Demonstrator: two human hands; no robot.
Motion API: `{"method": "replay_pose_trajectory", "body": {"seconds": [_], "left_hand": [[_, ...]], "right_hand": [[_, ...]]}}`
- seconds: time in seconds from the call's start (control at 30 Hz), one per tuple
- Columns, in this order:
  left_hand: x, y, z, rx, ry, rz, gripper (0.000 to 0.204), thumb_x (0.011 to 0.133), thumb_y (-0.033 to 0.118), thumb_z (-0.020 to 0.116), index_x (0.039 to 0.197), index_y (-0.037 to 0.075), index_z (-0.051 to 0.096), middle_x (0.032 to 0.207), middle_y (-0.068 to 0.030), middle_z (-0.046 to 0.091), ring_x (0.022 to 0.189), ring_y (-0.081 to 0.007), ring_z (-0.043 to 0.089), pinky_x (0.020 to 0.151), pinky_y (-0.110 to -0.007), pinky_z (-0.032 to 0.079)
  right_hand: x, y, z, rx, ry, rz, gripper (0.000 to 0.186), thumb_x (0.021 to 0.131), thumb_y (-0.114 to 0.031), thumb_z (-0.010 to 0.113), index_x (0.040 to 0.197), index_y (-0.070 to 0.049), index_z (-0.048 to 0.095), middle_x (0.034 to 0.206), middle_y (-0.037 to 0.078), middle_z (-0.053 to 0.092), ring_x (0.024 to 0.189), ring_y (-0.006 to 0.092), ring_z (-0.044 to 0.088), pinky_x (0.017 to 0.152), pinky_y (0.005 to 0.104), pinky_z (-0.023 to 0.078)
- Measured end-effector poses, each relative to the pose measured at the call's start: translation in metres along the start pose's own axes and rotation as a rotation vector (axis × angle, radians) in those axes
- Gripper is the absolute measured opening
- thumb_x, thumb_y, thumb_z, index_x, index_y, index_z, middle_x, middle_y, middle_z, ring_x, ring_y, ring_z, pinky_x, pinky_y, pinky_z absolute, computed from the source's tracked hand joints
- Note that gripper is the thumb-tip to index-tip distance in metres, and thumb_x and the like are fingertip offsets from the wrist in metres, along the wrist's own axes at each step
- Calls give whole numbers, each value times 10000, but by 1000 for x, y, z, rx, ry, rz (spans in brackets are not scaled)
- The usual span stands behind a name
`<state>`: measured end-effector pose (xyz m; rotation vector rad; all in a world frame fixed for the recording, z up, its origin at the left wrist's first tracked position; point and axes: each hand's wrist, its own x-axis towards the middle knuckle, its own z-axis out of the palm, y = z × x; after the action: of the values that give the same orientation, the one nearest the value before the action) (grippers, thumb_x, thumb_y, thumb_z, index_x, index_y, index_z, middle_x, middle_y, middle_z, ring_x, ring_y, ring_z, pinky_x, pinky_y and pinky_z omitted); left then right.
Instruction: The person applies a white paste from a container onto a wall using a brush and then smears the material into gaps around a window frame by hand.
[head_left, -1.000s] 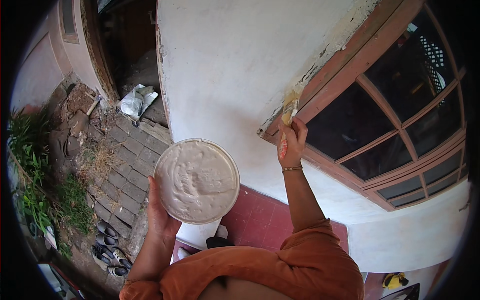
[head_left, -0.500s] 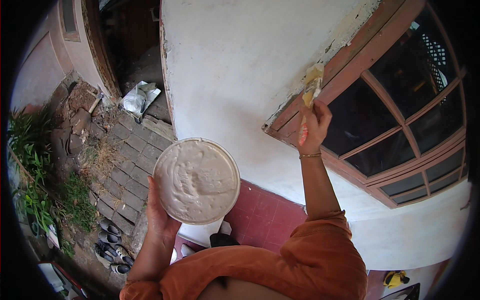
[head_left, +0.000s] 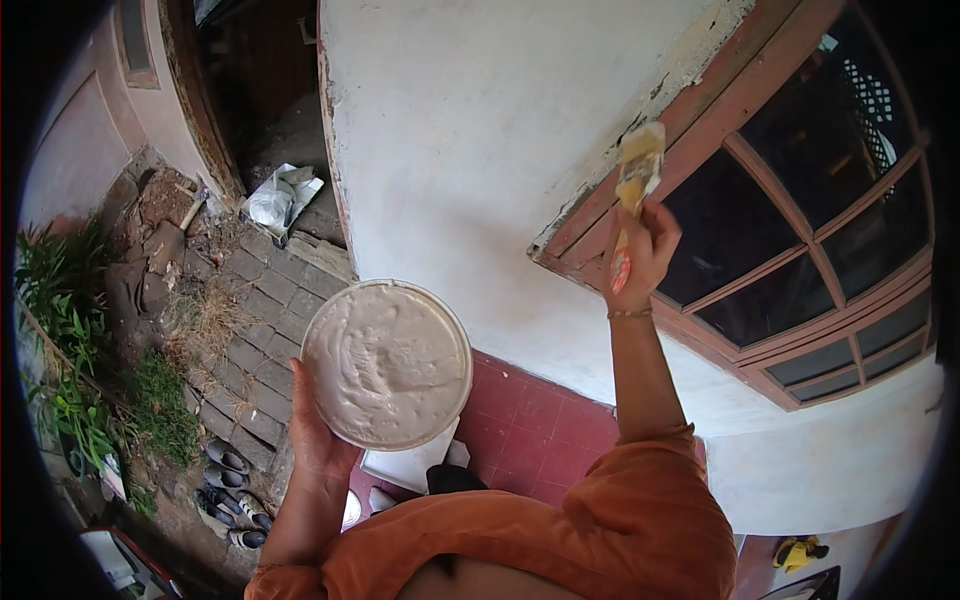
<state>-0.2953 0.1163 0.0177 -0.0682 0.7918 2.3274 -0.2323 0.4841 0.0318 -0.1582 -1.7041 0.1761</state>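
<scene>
My left hand [head_left: 322, 425] supports a round tub [head_left: 462, 400] from its left side and below, with the fingers mostly hidden under it. Thick off-white paint [head_left: 385, 365] fills the tub, its surface ridged and lumpy. My right hand [head_left: 645, 255] is closed round the handle of a paintbrush [head_left: 640, 170] with a pale, paint-smeared head and a red-marked grip. The bristles point away from me, over the edge where the white wall [head_left: 470, 150] meets the reddish-brown window frame [head_left: 570, 245]. Whether they touch it I cannot tell.
Dark window panes [head_left: 740, 225] lie right of the brush. Red floor tiles [head_left: 520, 420] run along the wall's foot. On the left are grey pavers [head_left: 255, 360], several shoes [head_left: 230, 480], plants [head_left: 65, 330] and a doorway with a white plastic bag [head_left: 275, 205].
My right hand and the paintbrush have shifted slightly right, and the brush head now shows its broad side. The tub has moved a little to the left.
</scene>
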Motion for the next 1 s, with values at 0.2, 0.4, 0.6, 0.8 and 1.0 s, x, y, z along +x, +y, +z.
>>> {"method": "replay_pose_trajectory", "body": {"seconds": [0.2, 0.4, 0.6, 0.8, 1.0], "left_hand": [[1, -1, 2, 29, 14, -7, 648, 929, 549, 374, 1356, 62, 362, 1318, -128, 468, 1201, -277, 470, 1021, -431, 373], [2, 2, 5, 24, 11, 9, 652, 929, 551, 370, 1361, 63, 355, 1319, -127, 467, 1200, -279, 471, 1021, -434, 373], [0, 2, 1, 26, 6, 2, 651, 930, 549, 368, 1362, 62, 354, 1319, -132, 467, 1202, -280, 471, 1020, -437, 375], [2, 1, 7, 38, -6, -12, 659, 931, 559, 349, 1369, 66, 345, 1320, -137, 465, 1202, -283, 470, 1023, -437, 371], [1, 4, 6, 35, -32, -1, 666, 930, 556, 358, 1374, 60, 334, 1336, -136, 448, 1212, -281, 461, 1026, -435, 370]], "right_hand": [[1, 14, 10, -102, -156, -129, 171, 780, 66, 644, 933, 2, 600, 1141, 128, 464, 951, 244, 559, 783, 292, 502], [-47, 13, -4, -145, -309, -139, 217, 765, 82, 646, 962, 9, 594, 1134, 151, 464, 963, 266, 565, 809, 310, 510], [-16, 5, -3, 20, -47, -53, 194, 776, 100, 645, 944, 3, 636, 1132, 139, 460, 956, 224, 554, 789, 286, 503], [6, 18, 15, 418, 86, 343, 187, 785, 81, 642, 953, -1, 622, 1137, 129, 455, 955, 223, 550, 793, 299, 504], [-23, 15, 1, -184, -298, -153, 212, 721, 21, 688, 910, -56, 633, 1115, 153, 495, 1002, 312, 568, 809, 366, 516]]}}
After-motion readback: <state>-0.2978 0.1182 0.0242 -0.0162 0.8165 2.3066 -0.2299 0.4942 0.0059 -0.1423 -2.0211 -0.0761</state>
